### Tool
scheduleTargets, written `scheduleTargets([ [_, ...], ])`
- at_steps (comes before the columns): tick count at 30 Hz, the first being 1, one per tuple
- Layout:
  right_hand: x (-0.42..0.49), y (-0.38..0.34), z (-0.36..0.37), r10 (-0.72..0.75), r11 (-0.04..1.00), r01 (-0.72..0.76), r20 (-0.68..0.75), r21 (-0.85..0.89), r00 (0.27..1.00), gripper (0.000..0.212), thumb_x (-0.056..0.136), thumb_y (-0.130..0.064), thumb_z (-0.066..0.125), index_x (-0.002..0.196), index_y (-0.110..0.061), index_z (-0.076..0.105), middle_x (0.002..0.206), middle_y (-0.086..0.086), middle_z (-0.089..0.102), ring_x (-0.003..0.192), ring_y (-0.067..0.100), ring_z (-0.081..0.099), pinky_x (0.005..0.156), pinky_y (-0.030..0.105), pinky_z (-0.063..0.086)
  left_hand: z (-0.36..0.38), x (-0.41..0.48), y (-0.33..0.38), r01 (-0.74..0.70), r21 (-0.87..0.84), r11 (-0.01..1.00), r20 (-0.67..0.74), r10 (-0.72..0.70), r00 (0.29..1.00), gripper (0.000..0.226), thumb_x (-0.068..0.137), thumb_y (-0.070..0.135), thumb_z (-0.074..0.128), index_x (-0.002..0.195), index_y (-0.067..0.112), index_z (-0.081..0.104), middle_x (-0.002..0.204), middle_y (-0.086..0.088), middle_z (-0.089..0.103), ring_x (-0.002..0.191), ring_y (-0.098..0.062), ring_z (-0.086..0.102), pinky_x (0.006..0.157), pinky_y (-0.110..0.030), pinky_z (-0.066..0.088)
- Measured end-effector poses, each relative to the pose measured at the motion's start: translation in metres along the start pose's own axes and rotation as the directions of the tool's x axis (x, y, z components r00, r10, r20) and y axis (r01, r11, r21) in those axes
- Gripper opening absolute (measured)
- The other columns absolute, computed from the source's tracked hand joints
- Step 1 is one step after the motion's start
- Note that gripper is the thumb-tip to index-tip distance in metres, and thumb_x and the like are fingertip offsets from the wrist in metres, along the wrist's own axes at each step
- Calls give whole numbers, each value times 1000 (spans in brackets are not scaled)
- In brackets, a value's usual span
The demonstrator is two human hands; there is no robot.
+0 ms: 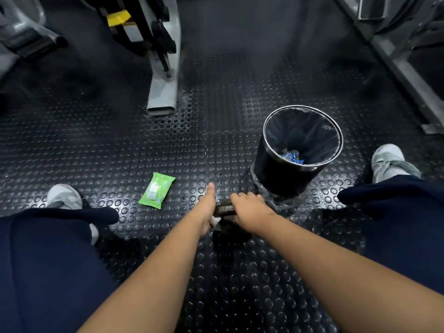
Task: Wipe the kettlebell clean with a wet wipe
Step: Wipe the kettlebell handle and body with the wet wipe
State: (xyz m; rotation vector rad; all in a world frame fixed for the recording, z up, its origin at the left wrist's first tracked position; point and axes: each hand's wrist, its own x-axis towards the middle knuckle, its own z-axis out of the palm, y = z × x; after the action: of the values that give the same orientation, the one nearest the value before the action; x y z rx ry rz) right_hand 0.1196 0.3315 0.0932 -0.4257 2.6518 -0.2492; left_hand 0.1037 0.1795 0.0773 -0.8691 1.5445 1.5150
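right hand (249, 209) grips the kettlebell (224, 209) handle; left hand (207, 213) pinches the wet wipe (215, 221); a loose grip could tip it.

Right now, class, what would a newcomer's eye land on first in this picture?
The green wipes pack lies bright on the dark studded floor, left of centre. Both hands meet at the middle: the right hand grips the kettlebell, the left hand presses a wipe against it. A lined bin stands just beyond.

No text could be read: print on the kettlebell (224, 209) handle and on the green wipes pack (156, 193) beside it was blurred.
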Motion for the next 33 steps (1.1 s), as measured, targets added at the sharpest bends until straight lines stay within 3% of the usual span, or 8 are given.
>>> scheduleTargets([
  [2, 0, 1, 1, 0, 1000, 0, -1, 6, 1000, 40, 97, -38, 63, 126, -16, 48, 130, 9, 59, 121, 33, 52, 104, 50, 38, 3, -3, 8, 44, 51, 998, -27, -43, 999, 109, 67, 103, 29, 121, 16, 67, 123, -23, 72, 107, -42, 71, 98, -56, 56],
  [5, 0, 2, 1, 2, 1000, -2, -1, 20, 1000, 41, 96, -39, 63, 126, -16, 48, 129, 8, 59, 120, 32, 51, 104, 49, 38, 5, -32, 23, 16, 79, 997, -37, -13, 999, 87, 90, 88, 27, 141, 22, 52, 135, -20, 65, 108, -34, 70, 94, -46, 58],
  [9, -2, 2, 1, 2, 999, -2, 5, 43, 1000, 45, 96, -38, 63, 132, -15, 47, 133, 8, 57, 123, 32, 49, 106, 48, 37, -14, -39, 37, 22, 104, 994, -7, -21, 1000, 75, 107, 54, 29, 156, -2, 30, 155, -23, 43, 126, -32, 56, 93, -40, 49],
  [13, -2, 1, 0, 9, 1000, -9, 10, 13, 1000, 44, 96, -34, 61, 132, -13, 47, 134, 9, 56, 124, 33, 49, 105, 48, 37, -29, -45, 41, -11, 204, 979, -29, 17, 999, 18, 97, 10, 40, 110, 2, 50, 114, -23, 62, 88, -32, 63, 81, -49, 61],
  [15, -2, 1, -1, 12, 1000, -12, 8, 6, 1000, 44, 97, -34, 60, 132, -13, 46, 135, 9, 56, 124, 33, 49, 105, 48, 37, -22, -49, 35, -46, 309, 950, -83, 75, 994, 20, 101, -1, 40, 115, 0, 55, 103, -17, 65, 80, -25, 62, 75, -39, 61],
  [20, -4, 0, -2, 4, 1000, -4, 4, 26, 1000, 42, 96, -34, 62, 131, -14, 48, 135, 8, 56, 125, 33, 49, 107, 48, 37, -2, -39, 17, -43, 664, 747, -123, 166, 978, 29, 103, 8, 41, 115, -7, 62, 97, -27, 72, 75, -32, 66, 72, -36, 47],
  [26, -6, -1, 0, 5, 1000, -5, -25, 15, 1000, 32, 96, -29, 58, 124, -15, 50, 130, 8, 58, 120, 32, 51, 105, 48, 38, 10, -30, -2, -113, 475, 873, -149, 206, 967, 43, 111, 44, 29, 108, 12, 58, 108, -12, 63, 98, -27, 59, 85, -36, 42],
  [33, -6, 0, 1, 5, 1000, -3, -52, 24, 999, 32, 95, -29, 61, 122, -16, 49, 129, 7, 58, 119, 31, 51, 105, 48, 38, -6, -2, -11, -43, 235, 971, -178, 86, 980, 52, 102, 49, 33, 103, 10, 67, 89, -21, 78, 81, -32, 71, 95, -44, 54],
])
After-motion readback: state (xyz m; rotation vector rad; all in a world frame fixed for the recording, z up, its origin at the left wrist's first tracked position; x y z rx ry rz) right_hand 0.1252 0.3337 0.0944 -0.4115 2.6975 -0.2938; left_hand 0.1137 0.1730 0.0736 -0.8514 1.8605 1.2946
